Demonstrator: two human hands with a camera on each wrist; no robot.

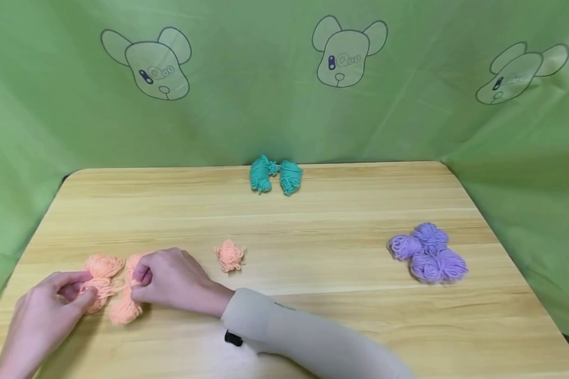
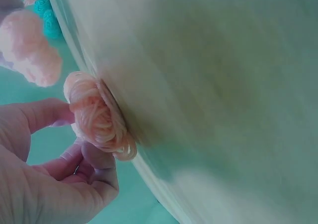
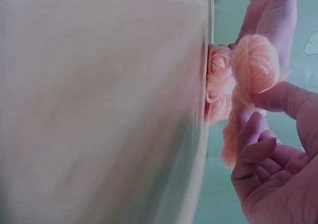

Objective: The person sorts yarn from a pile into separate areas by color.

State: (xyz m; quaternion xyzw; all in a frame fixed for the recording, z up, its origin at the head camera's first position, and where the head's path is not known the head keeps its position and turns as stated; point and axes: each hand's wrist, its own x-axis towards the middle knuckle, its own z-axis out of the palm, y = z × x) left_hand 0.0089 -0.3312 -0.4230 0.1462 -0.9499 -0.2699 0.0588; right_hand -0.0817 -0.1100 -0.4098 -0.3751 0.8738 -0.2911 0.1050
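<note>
At the table's left side, my left hand [image 1: 42, 316] pinches a peach yarn bundle [image 1: 100, 288] between thumb and fingers. Its looped strands [image 2: 97, 117] show in the left wrist view, close against the table top. Another peach bundle [image 1: 104, 265] lies just behind it. My right hand [image 1: 173, 279] reaches across and grips a second peach yarn bundle [image 1: 125, 311] by its narrow middle, right beside the first. In the right wrist view this bundle [image 3: 256, 65] bulges out above and below the thumb and fingertips, raised off the table. The fingers partly hide both held bundles.
A small peach yarn ball [image 1: 229, 256] sits alone right of the hands. Teal yarn bundles [image 1: 290, 178] lie at the back edge, and a cluster of purple yarn [image 1: 429, 255] on the right. A green curtain [image 1: 265, 105] stands behind the wooden table [image 1: 313, 326].
</note>
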